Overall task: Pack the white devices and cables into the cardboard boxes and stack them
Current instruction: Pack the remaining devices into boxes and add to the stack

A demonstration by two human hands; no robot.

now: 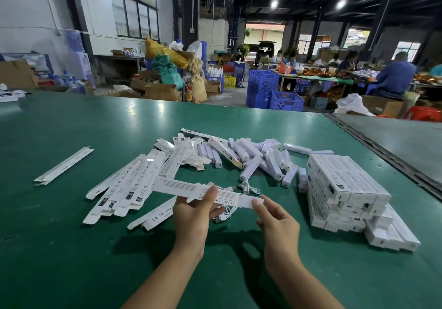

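Both hands are raised just above the green table (pixel 71 249) and share one long white carton (pixel 181 188), held level and crosswise in front of the person. The left hand (pixel 193 210) pinches it near the middle, thumb on the printed top face and fingers curled beneath. The right hand (pixel 275 222) pinches its right end between thumb and fingertips. The carton's far left end juts out past the left hand. Under the carton, between the two hands and a little beyond them, a coiled white cable (pixel 250 189) lies on the table. To the left of the left hand is a fan of flattened cartons (pixel 124 189), and well further left a lone flat carton (pixel 63 165) lies apart. Beyond both hands is a loose heap of white devices (pixel 263 158), mixed with more cartons. To the right of the right hand, the packed boxes (pixel 346 189) sit stacked in several layers.
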